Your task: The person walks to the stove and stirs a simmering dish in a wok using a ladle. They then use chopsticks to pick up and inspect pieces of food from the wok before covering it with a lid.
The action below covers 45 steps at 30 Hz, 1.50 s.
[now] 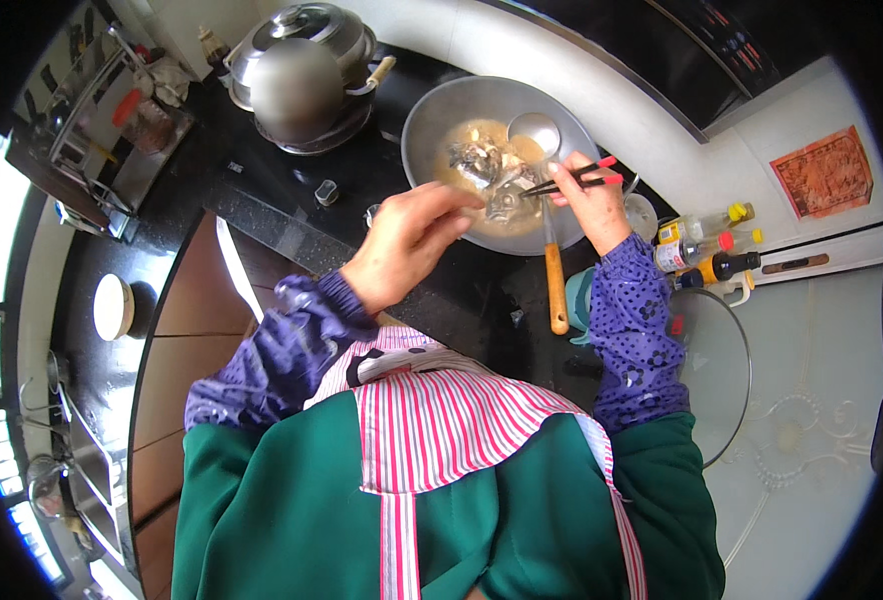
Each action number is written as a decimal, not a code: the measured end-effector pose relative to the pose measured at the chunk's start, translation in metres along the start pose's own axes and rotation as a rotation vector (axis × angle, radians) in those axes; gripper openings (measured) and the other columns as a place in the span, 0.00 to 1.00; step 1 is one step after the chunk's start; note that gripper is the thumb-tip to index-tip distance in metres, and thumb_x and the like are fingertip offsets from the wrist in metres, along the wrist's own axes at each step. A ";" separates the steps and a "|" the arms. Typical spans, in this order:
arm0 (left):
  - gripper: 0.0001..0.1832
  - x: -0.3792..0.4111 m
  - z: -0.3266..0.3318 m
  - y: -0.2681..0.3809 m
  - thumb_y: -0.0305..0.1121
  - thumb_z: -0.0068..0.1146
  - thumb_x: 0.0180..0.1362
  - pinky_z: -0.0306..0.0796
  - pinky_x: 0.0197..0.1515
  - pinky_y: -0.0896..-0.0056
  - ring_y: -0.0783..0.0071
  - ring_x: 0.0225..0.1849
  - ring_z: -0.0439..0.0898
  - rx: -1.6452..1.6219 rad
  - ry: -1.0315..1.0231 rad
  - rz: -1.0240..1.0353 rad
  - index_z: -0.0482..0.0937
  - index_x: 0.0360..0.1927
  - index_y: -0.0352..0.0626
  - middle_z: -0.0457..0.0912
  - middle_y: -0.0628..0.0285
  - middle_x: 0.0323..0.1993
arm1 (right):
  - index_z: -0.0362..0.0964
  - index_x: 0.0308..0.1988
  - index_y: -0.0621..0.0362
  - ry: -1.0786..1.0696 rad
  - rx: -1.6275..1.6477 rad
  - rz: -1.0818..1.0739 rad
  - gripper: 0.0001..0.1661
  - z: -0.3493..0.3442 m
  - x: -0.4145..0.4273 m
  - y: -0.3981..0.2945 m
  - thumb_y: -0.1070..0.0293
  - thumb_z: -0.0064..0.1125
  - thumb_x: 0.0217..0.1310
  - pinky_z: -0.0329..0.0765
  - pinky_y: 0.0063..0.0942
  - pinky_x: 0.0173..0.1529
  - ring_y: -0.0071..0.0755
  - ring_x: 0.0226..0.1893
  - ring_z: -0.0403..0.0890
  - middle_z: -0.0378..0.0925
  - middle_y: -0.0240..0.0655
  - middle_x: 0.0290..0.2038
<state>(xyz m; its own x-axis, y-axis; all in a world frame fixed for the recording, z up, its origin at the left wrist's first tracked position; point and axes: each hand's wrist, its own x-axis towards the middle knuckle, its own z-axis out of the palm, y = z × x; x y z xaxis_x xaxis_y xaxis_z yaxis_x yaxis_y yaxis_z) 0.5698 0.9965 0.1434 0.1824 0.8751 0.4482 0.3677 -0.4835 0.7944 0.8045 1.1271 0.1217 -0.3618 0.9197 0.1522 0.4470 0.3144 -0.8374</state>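
A wide grey wok (pixel 441 105) on the black stove holds pieces of fish (pixel 479 166) in brownish broth. My right hand (pixel 591 202) grips dark chopsticks (pixel 580 180) with red ends, their tips over a fish head (pixel 507 204) in the broth. A metal ladle (pixel 535 135) rests in the wok, its wooden handle (pixel 555 289) hanging over the near rim. My left hand (pixel 415 240) hovers by the wok's left near edge, fingers curved and partly blurred; I see nothing held in it.
A lidded steel pot (pixel 344 37) stands on the stove at the back left. Bottles (pixel 704 240) and a teal container (pixel 580 300) stand right of the wok, near a glass lid (pixel 711 375). A white bowl (pixel 114 307) sits on the left counter; a jar with a red lid (pixel 145 124) stands on a rack.
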 end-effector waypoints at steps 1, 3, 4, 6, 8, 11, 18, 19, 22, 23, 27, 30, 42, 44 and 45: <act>0.12 0.012 0.012 0.003 0.23 0.53 0.58 0.71 0.39 0.72 0.70 0.34 0.77 -0.009 -0.015 0.000 0.76 0.46 0.36 0.76 0.55 0.32 | 0.71 0.29 0.63 0.000 0.016 0.004 0.12 -0.001 -0.001 0.003 0.66 0.56 0.61 0.74 0.22 0.26 0.22 0.21 0.76 0.74 0.32 0.20; 0.16 0.040 0.031 0.006 0.23 0.54 0.57 0.71 0.37 0.71 0.68 0.33 0.76 0.111 -0.046 0.055 0.74 0.50 0.38 0.75 0.55 0.34 | 0.72 0.29 0.63 -0.001 -0.028 -0.055 0.10 -0.001 0.002 0.023 0.67 0.59 0.58 0.69 0.27 0.26 0.26 0.18 0.72 0.72 0.34 0.17; 0.20 0.052 0.040 0.001 0.23 0.55 0.56 0.71 0.35 0.71 0.66 0.33 0.76 0.107 -0.025 0.116 0.72 0.54 0.40 0.75 0.55 0.34 | 0.72 0.30 0.63 -0.007 -0.017 -0.063 0.10 0.000 0.004 0.025 0.67 0.59 0.58 0.69 0.27 0.26 0.27 0.18 0.73 0.73 0.35 0.18; 0.22 0.074 0.056 -0.008 0.24 0.56 0.55 0.72 0.34 0.71 0.66 0.32 0.76 0.050 -0.023 0.255 0.71 0.55 0.40 0.74 0.56 0.32 | 0.74 0.33 0.63 0.007 0.034 -0.003 0.09 0.005 0.007 0.027 0.68 0.59 0.57 0.71 0.29 0.29 0.31 0.21 0.75 0.76 0.40 0.22; 0.19 0.084 0.065 -0.014 0.25 0.59 0.53 0.72 0.33 0.70 0.65 0.33 0.76 0.020 -0.026 0.248 0.73 0.50 0.39 0.74 0.56 0.32 | 0.74 0.33 0.64 -0.009 0.093 0.035 0.08 0.009 0.001 -0.002 0.69 0.59 0.56 0.73 0.29 0.30 0.34 0.23 0.77 0.77 0.43 0.24; 0.11 0.093 0.070 -0.020 0.26 0.60 0.50 0.69 0.39 0.63 0.56 0.36 0.74 -0.028 -0.055 0.157 0.76 0.38 0.38 0.74 0.52 0.32 | 0.74 0.34 0.65 -0.015 -0.024 0.047 0.08 0.008 -0.002 -0.011 0.71 0.59 0.54 0.75 0.30 0.35 0.43 0.29 0.80 0.78 0.47 0.28; 0.04 0.100 0.064 -0.043 0.26 0.56 0.56 0.70 0.36 0.68 0.61 0.32 0.77 -0.219 -0.094 0.219 0.74 0.34 0.39 0.75 0.56 0.28 | 0.76 0.36 0.65 -0.006 -0.087 -0.074 0.12 0.003 -0.006 -0.002 0.68 0.61 0.54 0.75 0.29 0.37 0.41 0.30 0.80 0.79 0.44 0.27; 0.03 0.099 0.061 -0.046 0.26 0.55 0.57 0.70 0.36 0.69 0.63 0.32 0.77 -0.217 -0.085 0.207 0.73 0.33 0.39 0.76 0.56 0.28 | 0.76 0.36 0.65 0.017 -0.064 -0.092 0.11 -0.001 -0.008 0.005 0.68 0.60 0.55 0.74 0.27 0.36 0.36 0.30 0.79 0.79 0.41 0.28; 0.02 0.093 0.047 -0.054 0.25 0.51 0.61 0.72 0.37 0.72 0.70 0.32 0.79 -0.251 -0.051 0.145 0.72 0.33 0.38 0.79 0.59 0.29 | 0.77 0.39 0.64 0.017 -0.016 -0.059 0.14 -0.011 -0.012 0.015 0.64 0.59 0.60 0.73 0.22 0.36 0.23 0.30 0.77 0.79 0.33 0.29; 0.02 0.091 0.045 -0.056 0.25 0.51 0.61 0.72 0.37 0.73 0.70 0.32 0.79 -0.264 -0.049 0.145 0.72 0.33 0.38 0.79 0.59 0.29 | 0.77 0.39 0.64 -0.026 -0.029 0.057 0.17 -0.016 -0.012 0.015 0.59 0.56 0.63 0.72 0.21 0.36 0.22 0.31 0.76 0.80 0.31 0.30; 0.10 0.081 0.043 -0.067 0.34 0.47 0.65 0.71 0.38 0.76 0.76 0.31 0.76 -0.264 -0.046 0.133 0.74 0.34 0.38 0.80 0.62 0.31 | 0.76 0.44 0.61 0.007 0.165 0.232 0.18 -0.018 -0.018 0.012 0.59 0.49 0.66 0.71 0.20 0.34 0.21 0.31 0.76 0.79 0.31 0.32; 0.11 0.078 0.045 -0.069 0.36 0.46 0.65 0.70 0.36 0.77 0.76 0.29 0.75 -0.262 0.000 0.141 0.74 0.34 0.38 0.80 0.63 0.30 | 0.72 0.50 0.62 0.058 0.203 0.196 0.17 -0.011 -0.018 0.020 0.66 0.46 0.66 0.74 0.20 0.36 0.22 0.33 0.77 0.79 0.33 0.37; 0.03 0.068 0.057 -0.063 0.20 0.50 0.57 0.71 0.35 0.69 0.58 0.30 0.78 -0.197 -0.040 0.180 0.69 0.33 0.39 0.75 0.55 0.26 | 0.69 0.25 0.64 -0.037 -0.104 -0.155 0.07 0.009 -0.012 0.035 0.77 0.46 0.54 0.71 0.33 0.34 0.44 0.29 0.75 0.72 0.42 0.25; 0.03 0.066 0.056 -0.063 0.20 0.50 0.57 0.70 0.35 0.69 0.58 0.30 0.77 -0.201 -0.055 0.192 0.69 0.33 0.39 0.75 0.55 0.26 | 0.68 0.25 0.67 -0.045 -0.086 -0.138 0.07 0.004 -0.015 0.038 0.80 0.42 0.52 0.70 0.26 0.33 0.33 0.26 0.73 0.71 0.39 0.24; 0.03 0.064 0.055 -0.063 0.20 0.50 0.57 0.70 0.35 0.68 0.57 0.30 0.77 -0.206 -0.066 0.196 0.69 0.33 0.39 0.75 0.55 0.26 | 0.68 0.25 0.67 -0.045 -0.083 -0.144 0.08 0.003 -0.017 0.039 0.80 0.42 0.52 0.71 0.26 0.33 0.32 0.26 0.73 0.71 0.38 0.24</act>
<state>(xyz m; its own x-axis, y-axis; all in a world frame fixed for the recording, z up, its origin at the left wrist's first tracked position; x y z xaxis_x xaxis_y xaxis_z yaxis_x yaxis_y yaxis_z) 0.6085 1.0847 0.0993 0.2936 0.7606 0.5791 0.1281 -0.6316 0.7646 0.8254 1.1232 0.0849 -0.4628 0.8527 0.2424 0.4533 0.4627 -0.7619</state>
